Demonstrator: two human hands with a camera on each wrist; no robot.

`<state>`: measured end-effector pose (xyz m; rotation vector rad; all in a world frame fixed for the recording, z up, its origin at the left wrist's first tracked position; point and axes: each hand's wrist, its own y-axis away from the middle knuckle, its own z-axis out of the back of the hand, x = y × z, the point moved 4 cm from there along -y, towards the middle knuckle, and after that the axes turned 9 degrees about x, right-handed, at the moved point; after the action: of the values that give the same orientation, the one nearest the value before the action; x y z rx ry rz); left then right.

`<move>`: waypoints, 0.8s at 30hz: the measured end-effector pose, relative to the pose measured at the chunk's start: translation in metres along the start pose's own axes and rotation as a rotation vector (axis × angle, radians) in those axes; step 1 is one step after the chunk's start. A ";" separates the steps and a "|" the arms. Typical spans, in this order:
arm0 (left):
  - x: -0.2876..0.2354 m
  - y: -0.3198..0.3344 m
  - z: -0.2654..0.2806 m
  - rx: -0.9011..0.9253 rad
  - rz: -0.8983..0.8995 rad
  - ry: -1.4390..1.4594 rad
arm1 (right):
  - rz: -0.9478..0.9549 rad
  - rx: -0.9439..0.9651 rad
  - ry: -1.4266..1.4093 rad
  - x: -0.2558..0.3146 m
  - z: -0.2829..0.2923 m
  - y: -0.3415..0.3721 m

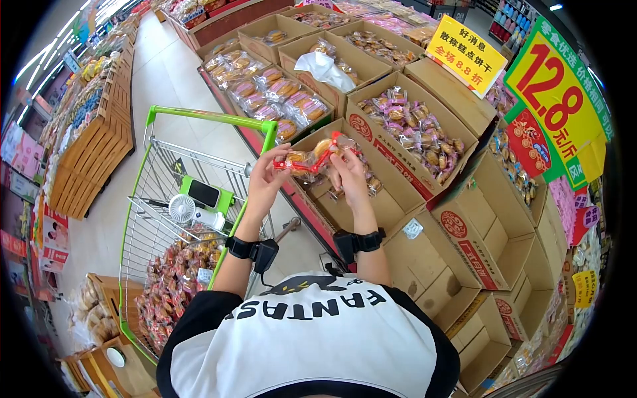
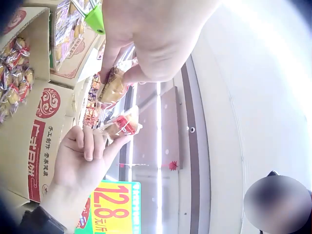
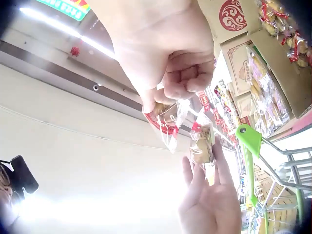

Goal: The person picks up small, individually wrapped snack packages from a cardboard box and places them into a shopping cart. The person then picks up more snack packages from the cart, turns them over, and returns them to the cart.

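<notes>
My left hand (image 1: 267,182) pinches a pastry (image 2: 113,87) in a clear wrapper with red print. Beside it, my right hand (image 1: 352,178) grips a second wrapped pastry (image 2: 124,126), its fingers curled in the right wrist view. Both pastries are held close together at chest height, above an open cardboard box (image 1: 337,209). That box has a few wrapped pastries (image 1: 373,184) at its far end, partly hidden by my hands. Red twisted wrapper ends show between the two hands.
To the left stands a green-handled shopping cart (image 1: 212,119) carrying a phone (image 1: 204,193), a small white fan (image 1: 182,208) and many red-wrapped packs (image 1: 176,278). More boxes of packaged pastries (image 1: 411,129) rise ahead. A yellow price sign (image 1: 551,86) stands at the right.
</notes>
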<state>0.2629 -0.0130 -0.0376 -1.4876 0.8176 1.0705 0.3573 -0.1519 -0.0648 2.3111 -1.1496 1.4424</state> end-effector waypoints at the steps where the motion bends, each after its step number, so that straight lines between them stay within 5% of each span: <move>1: -0.005 0.002 0.001 -0.011 -0.011 -0.006 | -0.040 -0.009 0.084 -0.006 0.003 -0.001; 9: -0.023 0.020 0.011 -0.042 0.014 -0.026 | -0.032 -0.027 0.259 -0.002 -0.016 0.001; 16: -0.036 0.034 0.015 -0.014 0.036 0.035 | 0.041 0.313 0.431 -0.001 -0.042 0.002; 19: -0.043 0.040 0.017 0.006 -0.004 0.032 | -0.184 0.413 0.179 -0.011 -0.064 0.007; 24: -0.056 0.065 0.034 -0.145 0.106 0.002 | -0.298 0.507 0.157 -0.025 -0.090 0.008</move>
<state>0.1768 0.0053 -0.0092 -1.5802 0.8428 1.2300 0.2847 -0.0983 -0.0413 2.4732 -0.3991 1.9126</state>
